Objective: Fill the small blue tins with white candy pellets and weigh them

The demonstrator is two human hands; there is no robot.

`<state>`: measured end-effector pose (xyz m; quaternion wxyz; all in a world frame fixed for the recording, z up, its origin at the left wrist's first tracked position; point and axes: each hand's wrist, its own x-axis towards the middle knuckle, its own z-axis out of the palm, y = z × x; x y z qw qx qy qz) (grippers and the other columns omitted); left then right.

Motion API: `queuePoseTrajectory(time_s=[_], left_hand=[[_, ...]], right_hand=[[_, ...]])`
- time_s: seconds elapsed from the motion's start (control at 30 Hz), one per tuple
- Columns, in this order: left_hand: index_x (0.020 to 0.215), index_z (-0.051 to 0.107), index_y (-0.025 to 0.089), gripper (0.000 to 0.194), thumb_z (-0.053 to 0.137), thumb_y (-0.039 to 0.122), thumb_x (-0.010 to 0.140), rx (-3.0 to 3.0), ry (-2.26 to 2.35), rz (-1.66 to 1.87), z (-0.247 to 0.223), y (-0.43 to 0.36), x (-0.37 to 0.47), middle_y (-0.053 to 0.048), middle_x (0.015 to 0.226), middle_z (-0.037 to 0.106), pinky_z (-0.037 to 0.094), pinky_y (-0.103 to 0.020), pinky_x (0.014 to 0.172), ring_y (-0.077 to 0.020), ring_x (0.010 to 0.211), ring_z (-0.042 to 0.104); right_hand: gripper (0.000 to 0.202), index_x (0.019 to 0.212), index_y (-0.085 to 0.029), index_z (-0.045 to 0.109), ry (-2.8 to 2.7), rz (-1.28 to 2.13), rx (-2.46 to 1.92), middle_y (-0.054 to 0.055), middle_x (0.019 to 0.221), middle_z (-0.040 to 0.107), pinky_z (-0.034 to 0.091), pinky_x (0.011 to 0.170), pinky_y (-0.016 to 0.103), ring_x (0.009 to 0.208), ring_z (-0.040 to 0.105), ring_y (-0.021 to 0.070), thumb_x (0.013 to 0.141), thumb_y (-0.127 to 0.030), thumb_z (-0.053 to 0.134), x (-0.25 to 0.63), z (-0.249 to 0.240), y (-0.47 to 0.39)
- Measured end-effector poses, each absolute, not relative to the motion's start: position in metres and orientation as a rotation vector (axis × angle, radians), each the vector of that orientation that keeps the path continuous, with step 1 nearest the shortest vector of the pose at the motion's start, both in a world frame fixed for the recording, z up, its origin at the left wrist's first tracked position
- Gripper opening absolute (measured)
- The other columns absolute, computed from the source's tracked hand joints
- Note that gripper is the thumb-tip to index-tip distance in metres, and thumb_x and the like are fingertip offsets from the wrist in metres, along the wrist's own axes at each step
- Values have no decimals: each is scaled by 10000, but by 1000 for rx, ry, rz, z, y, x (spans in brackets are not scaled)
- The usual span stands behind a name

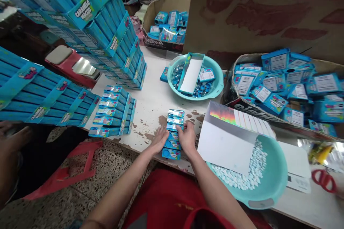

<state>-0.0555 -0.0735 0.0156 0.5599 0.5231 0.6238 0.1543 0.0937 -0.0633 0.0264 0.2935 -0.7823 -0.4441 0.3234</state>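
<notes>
A row of several small blue candy boxes lies on the white table near its front edge. My left hand presses against the row's left side and my right hand against its right side, squeezing the boxes together between them. Just to the right sits a teal bowl of small white candies, with a stack of flat white card sleeves leaning over its rim.
Tall stacks of blue display packs fill the left, a shorter stack beside them. A teal bowl with a carton and blue pieces stands behind. Cardboard boxes of small blue boxes sit at back and right. Red scissors lie far right.
</notes>
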Motion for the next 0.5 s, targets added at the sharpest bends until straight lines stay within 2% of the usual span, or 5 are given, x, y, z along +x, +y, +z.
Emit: queuePoseTrajectory(time_s=[0.1, 0.2, 0.27, 0.4, 0.5], left_hand=[[1239, 513, 172, 547, 372, 545, 865, 1493, 1714, 351, 37, -59, -54, -153, 1388, 444, 269, -467, 1082, -299, 1338, 323], [1209, 524, 187, 447, 385, 469, 892, 1854, 1700, 661, 77, -31, -14, -114, 1258, 554, 340, -390, 1044, -240, 1208, 469], [1192, 534, 208, 368, 398, 397, 907, 2081, 1488, 740, 101, -6, 35, -81, 1192, 593, 369, -332, 1008, -200, 1147, 505], [1170, 562, 181, 352, 516, 333, 856, 2388, 1182, 192, 114, 43, 138, -100, 1199, 599, 339, -402, 983, -255, 1156, 473], [989, 645, 176, 213, 559, 268, 817, 2393, 1169, -133, 100, 61, 174, -102, 1068, 657, 322, -425, 942, -282, 1120, 483]], right_hand=[[151, 906, -171, 549, -1228, 860, -2002, 73, 898, 609, 449, 683, 336, 724, 567, 199, 787, -241, 488, 101, 47, -72], [246, 1063, -177, 537, -1315, 818, -1804, 72, 992, 617, 477, 687, 313, 726, 583, 168, 833, -257, 501, 121, 79, -92], [191, 1032, -190, 555, -1358, 772, -1687, 51, 926, 624, 484, 640, 279, 712, 585, 151, 873, -274, 492, 141, 99, -105], [138, 979, -203, 581, -1377, 471, -1669, 45, 857, 618, 485, 586, 262, 734, 579, 155, 900, -256, 481, 196, 112, -110], [208, 1071, -201, 572, -1381, 128, -1763, 91, 963, 602, 504, 717, 356, 894, 560, 210, 902, -254, 463, 241, 96, -93]])
